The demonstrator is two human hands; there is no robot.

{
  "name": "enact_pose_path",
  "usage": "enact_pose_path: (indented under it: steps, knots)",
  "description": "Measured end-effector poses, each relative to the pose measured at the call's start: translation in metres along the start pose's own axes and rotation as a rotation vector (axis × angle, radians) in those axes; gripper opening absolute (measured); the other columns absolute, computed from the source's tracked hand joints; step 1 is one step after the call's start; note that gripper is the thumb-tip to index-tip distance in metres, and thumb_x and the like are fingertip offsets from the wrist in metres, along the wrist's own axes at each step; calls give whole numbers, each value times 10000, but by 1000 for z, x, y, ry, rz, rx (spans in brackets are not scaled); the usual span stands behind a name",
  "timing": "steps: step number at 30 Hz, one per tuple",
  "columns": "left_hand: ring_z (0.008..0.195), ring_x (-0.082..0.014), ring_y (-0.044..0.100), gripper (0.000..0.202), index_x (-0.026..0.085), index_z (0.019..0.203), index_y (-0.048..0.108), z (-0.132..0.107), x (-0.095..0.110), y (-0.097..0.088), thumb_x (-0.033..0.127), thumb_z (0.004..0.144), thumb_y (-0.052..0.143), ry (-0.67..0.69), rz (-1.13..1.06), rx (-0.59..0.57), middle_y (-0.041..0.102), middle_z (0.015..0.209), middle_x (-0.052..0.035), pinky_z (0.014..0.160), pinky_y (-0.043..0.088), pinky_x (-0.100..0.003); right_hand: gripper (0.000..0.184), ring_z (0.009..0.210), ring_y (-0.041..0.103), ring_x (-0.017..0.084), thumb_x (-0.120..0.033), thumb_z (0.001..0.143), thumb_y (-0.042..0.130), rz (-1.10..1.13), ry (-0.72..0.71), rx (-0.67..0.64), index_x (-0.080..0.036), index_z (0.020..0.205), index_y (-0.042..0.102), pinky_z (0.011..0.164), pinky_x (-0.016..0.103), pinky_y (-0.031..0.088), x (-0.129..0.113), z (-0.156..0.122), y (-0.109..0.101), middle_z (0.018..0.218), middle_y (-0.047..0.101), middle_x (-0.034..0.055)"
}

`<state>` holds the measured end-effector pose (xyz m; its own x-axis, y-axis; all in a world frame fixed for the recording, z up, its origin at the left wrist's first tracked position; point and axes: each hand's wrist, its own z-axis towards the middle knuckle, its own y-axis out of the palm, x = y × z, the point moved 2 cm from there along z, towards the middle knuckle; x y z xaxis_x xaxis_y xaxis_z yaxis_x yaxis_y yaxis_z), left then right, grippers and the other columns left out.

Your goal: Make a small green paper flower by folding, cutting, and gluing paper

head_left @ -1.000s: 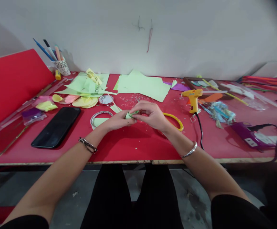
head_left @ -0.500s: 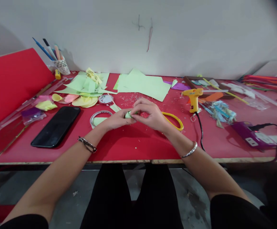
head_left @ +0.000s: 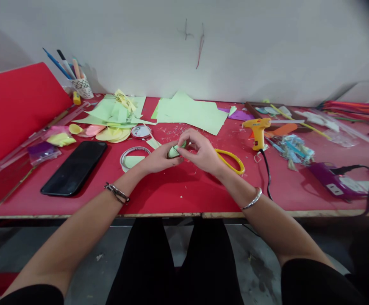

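Head view: above a red tabletop, the left hand is holding a small green piece, seemingly rolled paper, in a snug grip. The right hand is pinching its right end in a narrow grip. If the pinch is pulling too hard, the piece could be creasing; if the left grip is slackening, it could be unrolling.
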<state>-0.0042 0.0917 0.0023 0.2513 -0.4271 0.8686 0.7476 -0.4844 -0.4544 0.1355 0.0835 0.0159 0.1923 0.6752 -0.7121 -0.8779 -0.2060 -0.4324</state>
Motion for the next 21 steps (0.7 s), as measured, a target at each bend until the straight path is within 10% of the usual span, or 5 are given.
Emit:
enact_pose_path:
  steps: [21]
  knots:
    - [707, -124, 477, 279, 107, 923, 493, 1, -4, 0, 303, 728, 456, 43, 150, 76, 532, 780, -14, 649, 403, -223, 46, 777, 525, 123, -186, 773, 545, -5, 11, -2, -196, 817, 555, 670, 263, 456, 3, 1, 0, 838, 523, 21]
